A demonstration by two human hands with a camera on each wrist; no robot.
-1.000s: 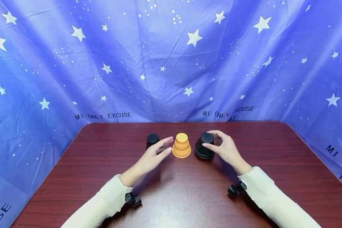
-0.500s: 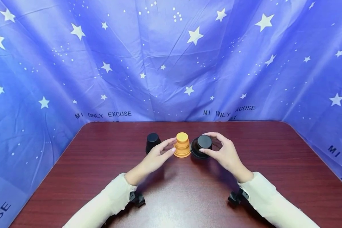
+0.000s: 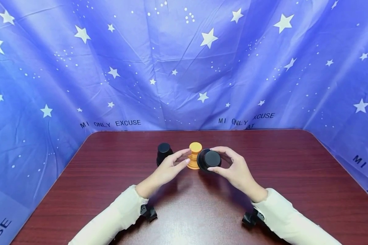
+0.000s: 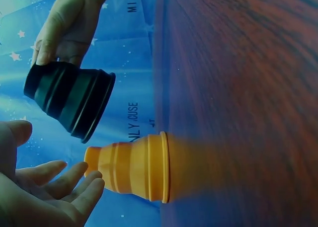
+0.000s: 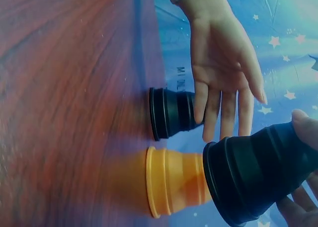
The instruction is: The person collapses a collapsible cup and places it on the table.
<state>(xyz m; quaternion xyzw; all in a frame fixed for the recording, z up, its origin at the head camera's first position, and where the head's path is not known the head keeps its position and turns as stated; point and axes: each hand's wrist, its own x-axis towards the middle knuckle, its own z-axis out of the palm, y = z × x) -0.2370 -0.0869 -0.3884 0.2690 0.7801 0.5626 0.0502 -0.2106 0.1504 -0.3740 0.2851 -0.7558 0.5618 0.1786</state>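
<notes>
My right hand (image 3: pixel 237 170) grips a black stepped cup (image 3: pixel 212 159) near its narrow end, thumb on one side and fingers on the other. Raised off the table and tilted, that cup has its wide rim angled toward an orange stepped cup (image 3: pixel 195 147), which stands upside down on the tabletop. In the left wrist view the black cup (image 4: pixel 72 98) hangs higher than the orange cup (image 4: pixel 131 170). Slightly bent, the fingers of my left hand (image 3: pixel 168 170) reach beside the orange cup's narrow top. Behind this hand, a second black cup (image 3: pixel 164 149) also stands upside down.
The dark red wooden table (image 3: pixel 95 190) ends at a blue star-patterned curtain (image 3: pixel 178 68) behind the cups. Each wrist wears a small black camera (image 3: pixel 148 212) below its white sleeve.
My right hand has lifted its black cup, tilted it and carried it left toward the orange cup. My left hand has shifted slightly right, up to the orange cup.
</notes>
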